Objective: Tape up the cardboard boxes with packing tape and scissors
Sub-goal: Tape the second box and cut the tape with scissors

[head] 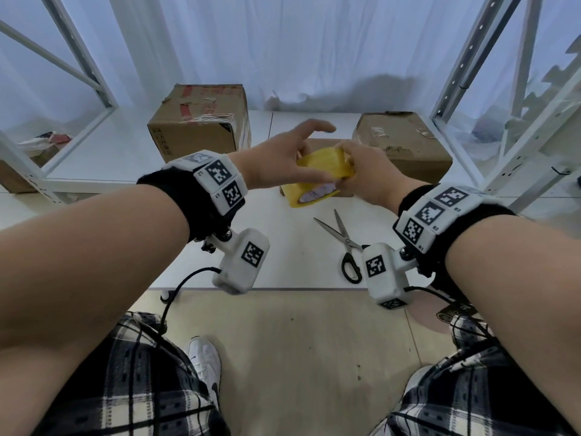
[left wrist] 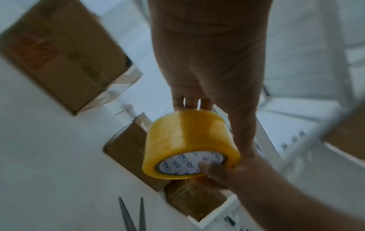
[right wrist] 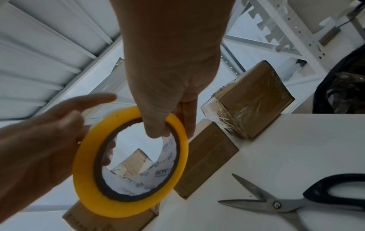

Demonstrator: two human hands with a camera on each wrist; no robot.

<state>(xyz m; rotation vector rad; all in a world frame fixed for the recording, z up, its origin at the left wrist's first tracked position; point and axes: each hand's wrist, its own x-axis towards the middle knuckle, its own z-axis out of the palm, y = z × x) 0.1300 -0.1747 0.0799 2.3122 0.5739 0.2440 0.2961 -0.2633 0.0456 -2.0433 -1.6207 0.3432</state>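
Above the white table (head: 292, 265), near its middle, a yellow tape roll (head: 327, 165), held up between both hands. Right hand (head: 361, 171) grasping the roll, thumb hooked inside the core, other fingers on the outer face. Left hand (head: 283, 162) relaxed and spread, palm and straight fingers against the roll's far side, forefinger extended over it. Directly below and behind the roll, a small box (right wrist: 205, 164), mostly hidden in the head view. Far left on the table, a tall box (head: 201, 121) with red print and clear tape at its edge; far right, a low box (head: 405, 143) with torn label scraps. Nearer the table's front edge, by the right wrist, scissors (head: 345, 243) lying untouched, blades parted, black handles toward the person. White shelf frames (head: 490, 89) flanking both sides, pale curtain behind. Below, plaid trousers, a white shoe.
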